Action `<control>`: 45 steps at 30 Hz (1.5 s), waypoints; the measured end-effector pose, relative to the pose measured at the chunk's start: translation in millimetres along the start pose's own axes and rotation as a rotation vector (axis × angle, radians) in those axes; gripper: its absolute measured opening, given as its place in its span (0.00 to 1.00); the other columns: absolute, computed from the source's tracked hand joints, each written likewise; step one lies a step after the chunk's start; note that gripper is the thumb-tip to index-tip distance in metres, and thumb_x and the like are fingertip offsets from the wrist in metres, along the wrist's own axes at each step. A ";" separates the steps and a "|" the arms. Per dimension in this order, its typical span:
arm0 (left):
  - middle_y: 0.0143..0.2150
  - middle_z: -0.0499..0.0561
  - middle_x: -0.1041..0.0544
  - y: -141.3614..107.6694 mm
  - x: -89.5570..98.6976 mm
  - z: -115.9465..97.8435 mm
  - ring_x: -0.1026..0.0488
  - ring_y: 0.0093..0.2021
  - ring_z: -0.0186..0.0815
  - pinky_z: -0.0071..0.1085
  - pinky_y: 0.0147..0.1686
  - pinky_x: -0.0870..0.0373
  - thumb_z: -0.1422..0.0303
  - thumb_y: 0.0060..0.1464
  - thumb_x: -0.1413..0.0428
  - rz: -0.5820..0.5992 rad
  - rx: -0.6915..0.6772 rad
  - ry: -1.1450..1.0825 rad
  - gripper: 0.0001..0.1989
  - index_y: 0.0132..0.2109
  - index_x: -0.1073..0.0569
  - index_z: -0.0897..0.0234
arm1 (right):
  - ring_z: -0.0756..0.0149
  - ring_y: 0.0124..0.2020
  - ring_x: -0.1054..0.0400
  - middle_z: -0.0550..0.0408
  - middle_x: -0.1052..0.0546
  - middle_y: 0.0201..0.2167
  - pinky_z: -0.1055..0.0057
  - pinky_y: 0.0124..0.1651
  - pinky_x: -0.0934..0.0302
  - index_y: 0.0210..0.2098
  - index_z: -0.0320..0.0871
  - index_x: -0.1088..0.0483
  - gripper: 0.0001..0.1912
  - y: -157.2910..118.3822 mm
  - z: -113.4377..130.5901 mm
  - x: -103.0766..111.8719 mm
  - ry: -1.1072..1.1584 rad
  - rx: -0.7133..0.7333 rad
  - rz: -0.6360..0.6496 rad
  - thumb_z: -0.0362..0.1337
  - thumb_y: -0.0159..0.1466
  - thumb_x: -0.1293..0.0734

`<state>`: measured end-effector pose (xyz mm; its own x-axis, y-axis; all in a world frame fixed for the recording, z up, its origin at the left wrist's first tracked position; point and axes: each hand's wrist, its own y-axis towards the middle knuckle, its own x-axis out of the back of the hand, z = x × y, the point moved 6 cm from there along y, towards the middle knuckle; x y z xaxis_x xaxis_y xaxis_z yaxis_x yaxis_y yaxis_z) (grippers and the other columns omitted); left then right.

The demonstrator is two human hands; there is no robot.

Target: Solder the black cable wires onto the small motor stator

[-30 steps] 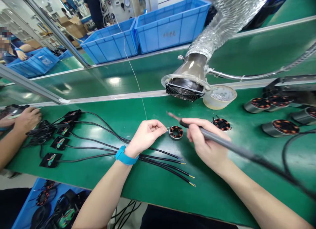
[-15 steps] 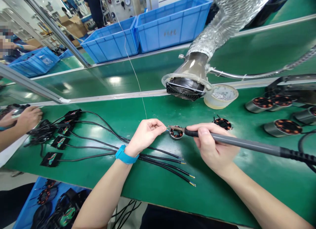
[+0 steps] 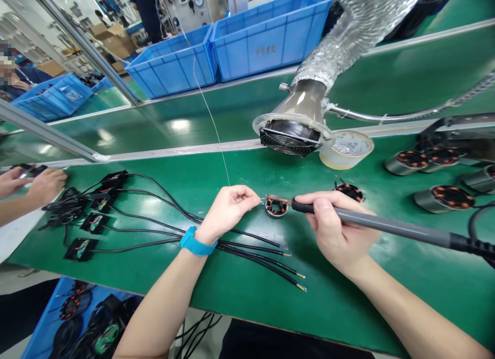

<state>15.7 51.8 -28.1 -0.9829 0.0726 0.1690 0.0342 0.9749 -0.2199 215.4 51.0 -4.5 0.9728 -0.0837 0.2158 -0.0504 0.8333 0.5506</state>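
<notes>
Now that our right hand (image 3: 340,235) has swung the soldering iron (image 3: 386,226) down, its tip sits at the small stator (image 3: 276,208) on the green worktop (image 3: 247,292), while our left hand (image 3: 228,209) pinches the solder wire (image 3: 211,111) beside it, both grips closed

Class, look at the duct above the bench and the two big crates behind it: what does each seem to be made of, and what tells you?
Duct: probably aluminium foil, crinkled and shiny silver. Crates: likely moulded plastic, uniform matte blue with ribbed walls.
</notes>
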 end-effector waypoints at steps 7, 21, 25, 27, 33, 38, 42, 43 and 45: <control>0.26 0.48 0.28 -0.8 -0.4 0.2 0.36 0.28 0.29 0.27 0.30 0.41 0.66 0.51 0.39 0.002 -0.007 0.000 0.09 0.30 0.25 0.68 | 0.65 0.26 0.28 0.54 0.24 0.26 0.70 0.27 0.34 0.36 0.45 0.24 0.12 0.3 1.3 0.5 0.005 0.009 -0.006 0.39 0.70 0.38; 0.27 0.48 0.27 -1.1 0.0 -1.1 0.35 0.29 0.29 0.26 0.32 0.40 0.66 0.52 0.40 -0.014 -0.016 0.000 0.09 0.31 0.24 0.69 | 0.68 0.30 0.27 0.55 0.23 0.31 0.71 0.35 0.32 0.42 0.44 0.25 0.09 1.5 5.6 -12.8 -0.028 0.057 0.063 0.35 0.70 0.38; 0.28 0.48 0.27 -2.0 -1.4 -2.8 0.34 0.30 0.29 0.26 0.34 0.39 0.66 0.52 0.40 0.010 -0.027 -0.005 0.09 0.31 0.25 0.70 | 0.69 0.35 0.29 0.54 0.25 0.36 0.71 0.42 0.33 0.49 0.45 0.27 0.12 5.9 13.8 -26.2 -0.031 0.159 0.149 0.30 0.69 0.36; 0.29 0.48 0.26 -3.0 -2.8 -4.1 0.34 0.31 0.30 0.26 0.34 0.38 0.65 0.53 0.40 0.044 -0.041 -0.001 0.09 0.32 0.25 0.69 | 0.68 0.40 0.29 0.52 0.27 0.41 0.70 0.46 0.34 0.54 0.46 0.29 0.17 6.7 15.5 -35.1 -0.037 0.201 0.214 0.28 0.68 0.36; 0.31 0.48 0.27 -5.2 -5.2 -7.4 0.33 0.33 0.31 0.26 0.36 0.37 0.64 0.56 0.42 0.106 -0.100 0.032 0.10 0.33 0.26 0.69 | 0.67 0.47 0.32 0.50 0.33 0.45 0.69 0.52 0.35 0.61 0.47 0.36 0.24 4.6 13.2 -49.2 -0.030 0.245 0.293 0.25 0.67 0.38; 0.32 0.49 0.26 -6.1 -5.9 -9.7 0.32 0.34 0.32 0.27 0.37 0.37 0.64 0.57 0.43 0.110 -0.117 0.055 0.11 0.34 0.26 0.69 | 0.67 0.44 0.32 0.51 0.35 0.44 0.68 0.51 0.35 0.59 0.48 0.35 0.22 2.8 12.3 -52.6 -0.072 0.272 0.293 0.26 0.69 0.41; 0.34 0.51 0.25 -7.3 -5.0 -10.8 0.32 0.35 0.33 0.27 0.38 0.36 0.63 0.58 0.45 0.109 -0.134 0.154 0.11 0.37 0.25 0.68 | 0.68 0.42 0.32 0.52 0.36 0.44 0.69 0.48 0.34 0.60 0.49 0.36 0.22 0.4 12.4 -51.7 -0.101 0.308 0.278 0.27 0.69 0.41; 0.34 0.50 0.25 -7.4 -4.4 -10.2 0.32 0.34 0.32 0.27 0.36 0.37 0.63 0.58 0.46 0.102 -0.126 0.189 0.11 0.37 0.25 0.68 | 0.68 0.41 0.32 0.52 0.36 0.44 0.69 0.47 0.34 0.60 0.49 0.36 0.22 0.0 12.1 -51.1 -0.105 0.313 0.275 0.26 0.69 0.41; 0.30 0.48 0.28 -6.9 -3.9 -8.3 0.35 0.30 0.31 0.26 0.32 0.39 0.62 0.59 0.47 0.098 -0.097 0.229 0.12 0.36 0.26 0.67 | 0.69 0.40 0.32 0.52 0.36 0.44 0.71 0.46 0.35 0.59 0.48 0.36 0.22 -0.5 11.3 -50.3 -0.107 0.314 0.275 0.26 0.68 0.40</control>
<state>20.8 46.5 -19.3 -0.9080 0.2022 0.3669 0.1547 0.9757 -0.1549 164.0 48.7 -6.5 0.8856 0.0478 0.4621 -0.3866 0.6271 0.6762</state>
